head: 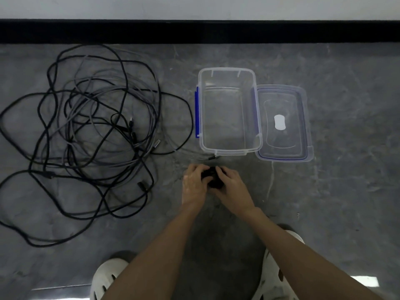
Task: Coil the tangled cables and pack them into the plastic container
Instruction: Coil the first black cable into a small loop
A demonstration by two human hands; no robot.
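Note:
A heap of tangled black and grey cables (93, 131) sprawls over the grey floor at the left. A clear plastic container (228, 71) with blue side clips stands open and empty at the centre right, its lid (283, 124) lying beside it on the right. Just in front of the container, my left hand (193, 185) and my right hand (232, 188) meet around a small black coiled cable bundle (213, 180), fingers of both curled on it. Most of the bundle is hidden by the hands. A thin grey cable end (207, 158) lies at the container's near edge.
A black skirting strip (199, 31) runs along the wall at the back. My two white perforated shoes (108, 278) stand at the bottom of the view. Bare grey floor lies right of the lid and between the heap and the container.

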